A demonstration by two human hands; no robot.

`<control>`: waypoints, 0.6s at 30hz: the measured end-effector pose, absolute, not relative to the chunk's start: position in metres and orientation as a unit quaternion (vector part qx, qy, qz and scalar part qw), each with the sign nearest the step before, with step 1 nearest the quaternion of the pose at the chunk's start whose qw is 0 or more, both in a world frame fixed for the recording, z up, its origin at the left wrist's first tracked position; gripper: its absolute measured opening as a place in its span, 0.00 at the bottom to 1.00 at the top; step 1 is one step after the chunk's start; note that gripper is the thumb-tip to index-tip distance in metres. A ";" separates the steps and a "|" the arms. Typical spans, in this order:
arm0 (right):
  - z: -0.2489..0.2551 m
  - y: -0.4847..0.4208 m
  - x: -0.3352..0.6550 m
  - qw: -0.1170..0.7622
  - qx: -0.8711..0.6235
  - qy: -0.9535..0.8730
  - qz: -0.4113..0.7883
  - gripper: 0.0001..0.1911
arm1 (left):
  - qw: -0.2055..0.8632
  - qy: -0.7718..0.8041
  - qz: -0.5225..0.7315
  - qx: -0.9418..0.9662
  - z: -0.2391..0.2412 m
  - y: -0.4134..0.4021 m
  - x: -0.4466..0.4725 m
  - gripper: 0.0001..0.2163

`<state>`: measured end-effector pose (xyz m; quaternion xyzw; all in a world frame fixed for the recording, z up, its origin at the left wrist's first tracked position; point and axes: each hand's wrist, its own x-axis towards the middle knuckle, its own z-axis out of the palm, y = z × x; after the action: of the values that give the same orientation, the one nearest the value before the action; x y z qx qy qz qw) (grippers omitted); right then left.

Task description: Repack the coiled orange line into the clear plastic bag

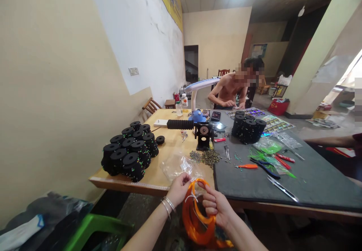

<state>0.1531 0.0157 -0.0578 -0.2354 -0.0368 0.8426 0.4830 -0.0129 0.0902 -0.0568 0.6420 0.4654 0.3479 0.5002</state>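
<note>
The bare left hand [180, 189] has its thumb and fingertips close together in a pinch. Its arm slants up from the bottom, and the wrist is a little bent. The bare right hand [217, 207] has fingers curled in, and its top digit reaches toward the left hand. Both bare forearms lean in, so the hands are near each other.

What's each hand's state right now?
Left hand: closed in a pinch beside the top of the orange bundle; exactly what it grips can't be told.
Right hand: closed, holding the orange bundle.
</note>
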 end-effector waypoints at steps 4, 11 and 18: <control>-0.059 0.015 0.149 0.496 -0.262 -0.022 0.828 0.16 | 0.457 0.466 0.352 0.671 -0.052 0.089 -0.012 0.07; -0.064 0.021 0.133 0.512 -0.336 -0.008 0.791 0.06 | 0.333 0.440 0.337 0.763 -0.036 0.072 -0.009 0.07; -0.070 0.039 0.125 0.534 -0.371 -0.006 0.760 0.13 | 0.185 0.374 0.293 0.861 -0.029 0.061 -0.009 0.11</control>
<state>0.1248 0.0390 -0.0702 -0.3706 -0.0055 0.7600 0.5340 -0.0089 0.0607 -0.0286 0.8605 0.3737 0.2926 0.1850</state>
